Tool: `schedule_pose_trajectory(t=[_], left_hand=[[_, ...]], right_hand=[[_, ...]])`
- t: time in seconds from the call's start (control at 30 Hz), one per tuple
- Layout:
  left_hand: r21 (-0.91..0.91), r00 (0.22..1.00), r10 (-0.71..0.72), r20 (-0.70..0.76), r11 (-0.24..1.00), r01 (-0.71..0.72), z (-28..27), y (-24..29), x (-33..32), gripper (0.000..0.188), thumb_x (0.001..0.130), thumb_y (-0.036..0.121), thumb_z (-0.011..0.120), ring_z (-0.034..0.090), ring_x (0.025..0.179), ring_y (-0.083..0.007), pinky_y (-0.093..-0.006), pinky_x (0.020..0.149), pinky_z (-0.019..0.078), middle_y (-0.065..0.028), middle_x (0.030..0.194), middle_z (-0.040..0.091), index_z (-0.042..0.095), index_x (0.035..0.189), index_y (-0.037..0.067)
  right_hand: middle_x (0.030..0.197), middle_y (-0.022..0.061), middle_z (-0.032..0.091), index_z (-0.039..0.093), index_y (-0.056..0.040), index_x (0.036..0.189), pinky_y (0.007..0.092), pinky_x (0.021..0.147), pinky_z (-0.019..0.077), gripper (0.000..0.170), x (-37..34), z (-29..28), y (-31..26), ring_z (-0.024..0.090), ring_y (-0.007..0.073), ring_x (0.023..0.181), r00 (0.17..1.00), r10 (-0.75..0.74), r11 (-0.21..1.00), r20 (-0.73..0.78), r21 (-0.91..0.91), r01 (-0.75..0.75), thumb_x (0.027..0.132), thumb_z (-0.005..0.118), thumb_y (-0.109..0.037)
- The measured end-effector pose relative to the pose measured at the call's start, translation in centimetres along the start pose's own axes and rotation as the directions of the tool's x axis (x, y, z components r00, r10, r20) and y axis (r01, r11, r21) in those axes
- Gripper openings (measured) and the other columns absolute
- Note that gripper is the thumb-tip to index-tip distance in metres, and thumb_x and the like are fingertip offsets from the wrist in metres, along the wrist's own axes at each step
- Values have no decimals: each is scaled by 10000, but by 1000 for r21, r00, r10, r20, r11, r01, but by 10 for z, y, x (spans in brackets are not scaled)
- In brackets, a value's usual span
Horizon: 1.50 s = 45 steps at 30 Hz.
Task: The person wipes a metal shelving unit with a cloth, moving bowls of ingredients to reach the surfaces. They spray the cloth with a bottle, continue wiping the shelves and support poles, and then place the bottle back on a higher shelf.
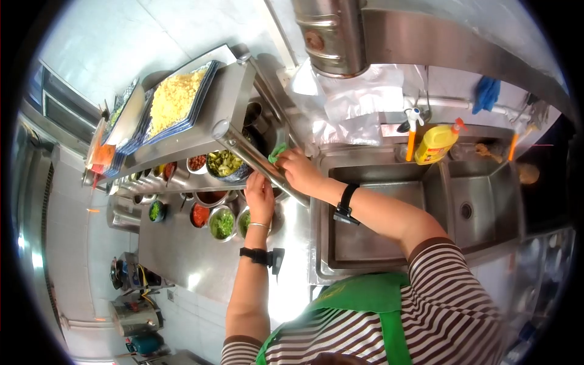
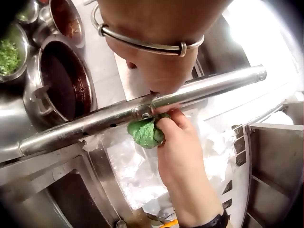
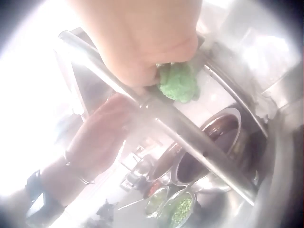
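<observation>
My right hand [image 1: 301, 175] pinches a crumpled green cloth [image 2: 145, 133] against the round metal post [image 1: 252, 153] of the shelf rack. In the left wrist view the cloth bunches out between fingers and thumb, just beside a small bolt on the post. My left hand [image 1: 260, 198], with a bangle at its wrist, is at the same post on the counter side. Its fingertips are hidden behind the hand and the post, so I cannot tell whether they grip it. The right wrist view shows both hands close together along the post.
Metal pots of dark sauce [image 2: 64, 78] and bowls of chopped greens [image 1: 222, 224] stand on the counter below the rack. A tray of yellow crumbly food [image 1: 176, 100] rests on the upper shelf. To the right is a double sink [image 1: 377, 243] with a yellow detergent bottle [image 1: 435, 145] behind.
</observation>
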State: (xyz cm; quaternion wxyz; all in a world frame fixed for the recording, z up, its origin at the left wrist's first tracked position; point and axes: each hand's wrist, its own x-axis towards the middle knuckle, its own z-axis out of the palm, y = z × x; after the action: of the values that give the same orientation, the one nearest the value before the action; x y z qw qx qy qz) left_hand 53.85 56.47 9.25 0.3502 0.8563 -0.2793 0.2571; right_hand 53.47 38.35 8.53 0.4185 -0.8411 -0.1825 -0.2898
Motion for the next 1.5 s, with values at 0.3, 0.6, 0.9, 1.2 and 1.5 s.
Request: schedule_pose_trajectory(t=[0.3, 0.6, 0.9, 1.2, 1.5], left_hand=[[-75, 999, -34, -2, 997, 33, -4, 0, 3, 181, 891, 0, 617, 647, 968, -354, -393, 829, 497, -173, 1020, 672, 641, 1070, 7], [147, 995, -61, -84, 986, 73, -4, 9, 5, 146, 890, -8, 603, 656, 916, -337, -426, 830, 506, -133, 1033, 692, 673, 1011, 32], [122, 991, 44, -127, 992, -29, -5, 19, -4, 219, 919, -61, 541, 599, 1041, -391, -437, 882, 507, -194, 1137, 615, 607, 1120, -7], [184, 974, 13, -227, 983, 29, -5, 22, -13, 227, 869, -85, 558, 569, 962, -364, -405, 799, 498, -180, 1109, 552, 596, 1079, -5], [-184, 863, -416, -288, 908, 377, 13, 18, -32, 135, 894, -32, 606, 550, 809, -182, -300, 738, 482, -103, 1034, 526, 526, 998, 0]], right_hand=[[1153, 100, 620, 729, -71, 979, 438, 990, 451, 199, 18, -5, 17, 550, 360, 1067, 974, 33, 994, 225, 97, -56, 802, 641, -45], [1145, 81, 644, 736, -108, 1012, 402, 998, 462, 272, 23, -24, 24, 555, 327, 1123, 933, -192, 981, 305, 75, 178, 802, 593, -11], [1131, 80, 660, 701, -79, 1019, 421, 962, 479, 280, 30, -15, 41, 564, 349, 1098, 979, -162, 986, 124, -17, 166, 819, 569, 67], [1194, 103, 636, 699, -73, 1024, 430, 987, 461, 283, 17, -8, 43, 558, 346, 1128, 983, -134, 989, 125, 82, 125, 810, 574, 63], [1250, 135, 624, 676, -63, 1155, 400, 984, 479, 354, -46, 24, -7, 581, 331, 1173, 946, 241, 938, -217, 304, -169, 846, 590, 88]])
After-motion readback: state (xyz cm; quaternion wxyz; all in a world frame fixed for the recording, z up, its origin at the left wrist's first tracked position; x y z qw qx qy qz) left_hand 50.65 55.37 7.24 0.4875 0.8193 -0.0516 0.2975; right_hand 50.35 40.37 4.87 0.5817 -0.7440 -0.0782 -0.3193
